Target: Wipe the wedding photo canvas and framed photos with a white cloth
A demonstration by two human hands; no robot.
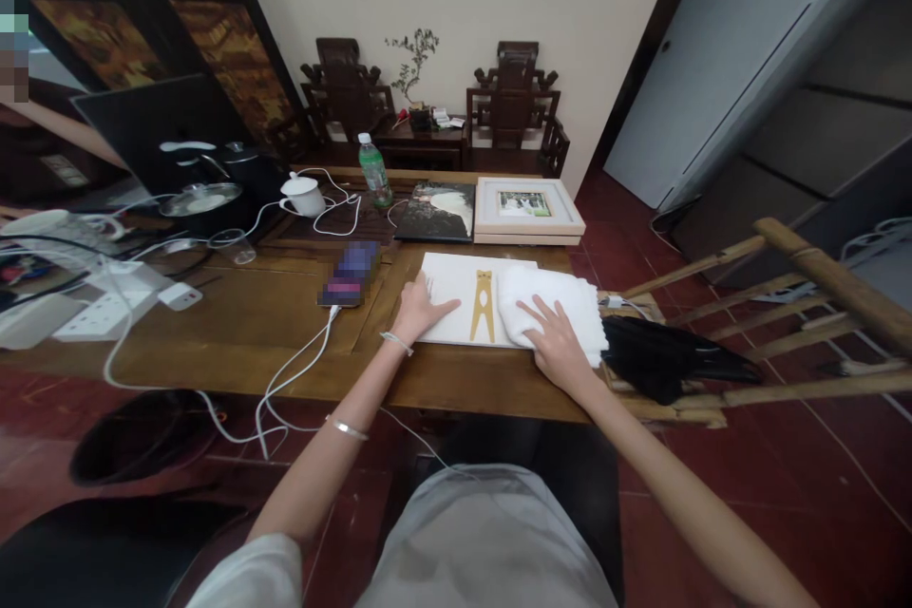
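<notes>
A flat white board (448, 290) lies near the table's front edge. My left hand (419, 309) rests at its left edge, thumb stretched over the surface and fingers spread along the side. On the board's middle lies a tan, cat-faced flat piece with two long legs (483, 299); its kind is unclear. A folded white towel (574, 299) covers the board's right part and reaches past it. My right hand (554, 342) lies on the towel with fingers spread, pressing flat rather than gripping.
Behind the board are a dark picture panel (436, 212) and stacked framed pictures (528, 226). A plastic bottle (375, 173), a lidded white cup (303, 197) and a charging phone (349, 274) stand or lie leftward. Cables and a power strip (110, 304) crowd the far left. A bamboo chair (712, 285) adjoins the right.
</notes>
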